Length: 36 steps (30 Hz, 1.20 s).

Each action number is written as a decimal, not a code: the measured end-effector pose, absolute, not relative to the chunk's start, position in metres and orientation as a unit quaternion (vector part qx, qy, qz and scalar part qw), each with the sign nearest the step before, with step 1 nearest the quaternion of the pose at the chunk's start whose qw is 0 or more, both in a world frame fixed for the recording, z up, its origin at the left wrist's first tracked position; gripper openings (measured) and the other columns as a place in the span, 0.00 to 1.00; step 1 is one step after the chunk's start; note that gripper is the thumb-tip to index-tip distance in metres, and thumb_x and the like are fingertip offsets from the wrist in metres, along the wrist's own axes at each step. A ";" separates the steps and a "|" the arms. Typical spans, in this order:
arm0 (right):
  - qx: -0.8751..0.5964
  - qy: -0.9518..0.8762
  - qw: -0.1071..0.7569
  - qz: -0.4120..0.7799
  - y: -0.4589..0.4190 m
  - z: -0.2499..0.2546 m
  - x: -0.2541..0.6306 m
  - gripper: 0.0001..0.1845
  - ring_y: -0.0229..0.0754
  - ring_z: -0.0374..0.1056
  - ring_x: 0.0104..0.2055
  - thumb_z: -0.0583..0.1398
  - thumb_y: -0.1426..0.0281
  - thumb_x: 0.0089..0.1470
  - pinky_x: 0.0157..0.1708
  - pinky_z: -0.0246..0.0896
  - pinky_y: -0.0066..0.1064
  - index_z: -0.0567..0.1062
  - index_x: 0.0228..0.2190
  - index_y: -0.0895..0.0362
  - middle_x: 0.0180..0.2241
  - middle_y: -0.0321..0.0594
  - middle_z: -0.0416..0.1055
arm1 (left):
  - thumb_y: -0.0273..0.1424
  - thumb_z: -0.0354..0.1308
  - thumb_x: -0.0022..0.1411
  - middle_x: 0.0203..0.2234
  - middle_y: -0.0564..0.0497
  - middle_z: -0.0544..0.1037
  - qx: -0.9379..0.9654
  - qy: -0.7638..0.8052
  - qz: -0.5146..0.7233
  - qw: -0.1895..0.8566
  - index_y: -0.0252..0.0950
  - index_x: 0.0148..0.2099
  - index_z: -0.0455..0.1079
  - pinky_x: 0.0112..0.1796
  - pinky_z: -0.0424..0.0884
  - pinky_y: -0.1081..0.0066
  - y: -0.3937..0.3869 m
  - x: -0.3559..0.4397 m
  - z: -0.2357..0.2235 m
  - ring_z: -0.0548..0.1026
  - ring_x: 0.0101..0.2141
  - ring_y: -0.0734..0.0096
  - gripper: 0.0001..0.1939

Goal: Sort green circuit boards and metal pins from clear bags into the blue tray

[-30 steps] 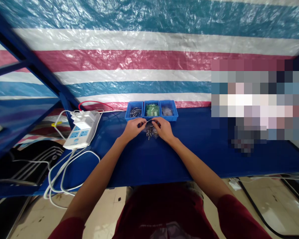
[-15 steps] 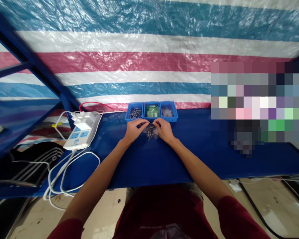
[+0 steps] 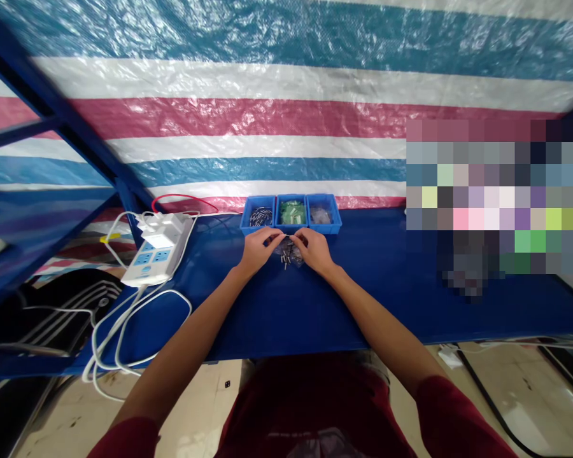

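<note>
My left hand (image 3: 258, 247) and my right hand (image 3: 315, 248) meet fingertip to fingertip, each pinching something tiny and pale that I cannot make out. Just below them lies a pile of small metal pins (image 3: 286, 256) on a clear plastic bag (image 3: 296, 259). Beyond my hands stand three blue bins side by side. The left bin (image 3: 244, 222) holds many dark and silvery metal pieces. Green parts fill the middle bin (image 3: 291, 228). Clear or whitish small pieces lie in the right bin (image 3: 332, 228).
At the left a white power strip (image 3: 148, 273) with plugged-in adapters (image 3: 160, 230) lies on the blue table (image 3: 286, 318), its white cable (image 3: 124, 324) looping over the front edge. A striped plastic sheet (image 3: 267, 121) hangs behind. The right side is pixelated.
My fingertips have drawn slightly closer together, and less of the pale piece between them shows. The bins and the pile of pins have not moved.
</note>
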State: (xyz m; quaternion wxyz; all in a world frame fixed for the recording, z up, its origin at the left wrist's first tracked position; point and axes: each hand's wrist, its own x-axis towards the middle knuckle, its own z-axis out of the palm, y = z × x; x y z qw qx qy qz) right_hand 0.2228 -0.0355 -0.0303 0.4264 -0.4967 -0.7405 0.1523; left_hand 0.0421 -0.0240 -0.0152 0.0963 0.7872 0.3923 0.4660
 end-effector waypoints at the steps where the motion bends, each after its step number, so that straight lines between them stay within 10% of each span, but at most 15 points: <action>1: -0.499 -0.739 0.427 0.154 -0.035 -0.030 0.223 0.13 0.38 0.65 0.28 0.56 0.64 0.61 0.32 0.55 0.28 0.71 0.26 0.55 0.26 0.36 0.71 | 0.42 0.56 0.66 0.28 0.49 0.79 0.786 0.393 0.468 0.093 0.35 0.35 0.75 0.33 0.70 0.71 -0.025 0.043 -0.016 0.73 0.26 0.72 0.16; 16: -0.502 -0.745 0.418 0.137 -0.035 -0.030 0.222 0.22 0.38 0.63 0.26 0.50 0.59 0.65 0.29 0.52 0.29 0.68 0.22 0.55 0.23 0.37 0.69 | 0.41 0.55 0.65 0.39 0.43 0.80 0.675 0.376 0.535 0.342 0.36 0.35 0.60 0.31 0.72 0.71 -0.024 0.052 -0.018 0.78 0.33 0.69 0.13; 36: -0.508 -0.725 0.446 0.130 -0.038 -0.027 0.223 0.21 0.40 0.66 0.28 0.50 0.60 0.65 0.32 0.57 0.30 0.73 0.26 0.56 0.26 0.39 0.72 | 0.40 0.52 0.68 0.33 0.48 0.81 0.782 0.373 0.482 0.132 0.37 0.41 0.77 0.42 0.71 0.66 -0.021 0.044 -0.019 0.78 0.36 0.65 0.15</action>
